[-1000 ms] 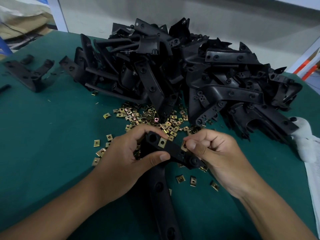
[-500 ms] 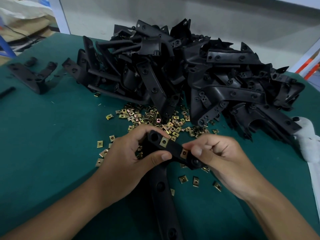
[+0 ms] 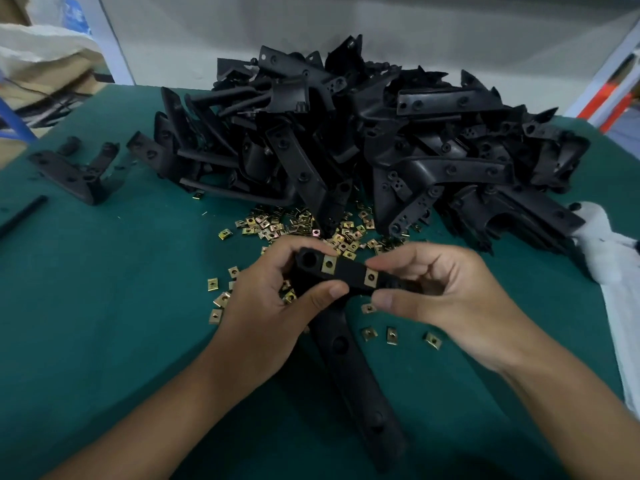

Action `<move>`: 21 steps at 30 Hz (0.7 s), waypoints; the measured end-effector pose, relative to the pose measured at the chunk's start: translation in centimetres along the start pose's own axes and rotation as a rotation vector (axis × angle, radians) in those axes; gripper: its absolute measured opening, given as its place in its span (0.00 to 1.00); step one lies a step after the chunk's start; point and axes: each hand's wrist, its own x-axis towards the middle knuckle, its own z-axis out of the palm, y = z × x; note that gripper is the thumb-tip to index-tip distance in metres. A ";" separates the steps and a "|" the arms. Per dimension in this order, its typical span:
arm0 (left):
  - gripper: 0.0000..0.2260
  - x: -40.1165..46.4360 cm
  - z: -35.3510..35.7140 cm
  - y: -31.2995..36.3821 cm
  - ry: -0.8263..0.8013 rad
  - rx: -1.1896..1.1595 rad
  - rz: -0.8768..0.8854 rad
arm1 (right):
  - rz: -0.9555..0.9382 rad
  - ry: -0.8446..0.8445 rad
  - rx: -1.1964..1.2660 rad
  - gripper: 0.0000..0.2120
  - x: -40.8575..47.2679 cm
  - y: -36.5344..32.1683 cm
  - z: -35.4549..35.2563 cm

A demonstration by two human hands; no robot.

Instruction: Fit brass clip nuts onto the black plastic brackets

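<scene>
I hold a black plastic bracket (image 3: pixel 348 277) above the green table, its long leg running down towards me. Two brass clip nuts sit on its top bar, one (image 3: pixel 329 264) near the left end and one (image 3: pixel 370 277) further right. My left hand (image 3: pixel 266 306) grips the bar's left end, thumb on its front edge. My right hand (image 3: pixel 440 289) pinches the bar's right end between thumb and fingers, just beside the second nut. Loose brass clip nuts (image 3: pixel 308 226) lie scattered behind and under my hands.
A large heap of black brackets (image 3: pixel 363 140) fills the back of the green table (image 3: pixel 104 289). One single bracket (image 3: pixel 74 171) lies at the far left. A white cloth (image 3: pixel 602 251) is at the right edge. A few nuts (image 3: pixel 391 336) lie near my right wrist.
The second clip nut has gone from under my right fingertips onto the bar, seated and in plain sight. My right hand has slid to the bar's right end and loosened its fingers.
</scene>
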 end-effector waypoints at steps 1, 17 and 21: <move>0.10 -0.2 0.4 0.4 -0.012 -0.004 0.007 | -0.010 0.015 -0.013 0.13 -0.8 -0.4 -0.2; 0.11 -10.3 23.0 8.4 -0.810 -0.114 0.165 | 0.222 0.806 -0.244 0.11 -33.7 -1.4 -5.7; 0.16 -12.0 27.0 9.3 -0.957 -0.032 0.239 | 0.304 0.909 -0.388 0.10 -39.0 -1.1 -6.2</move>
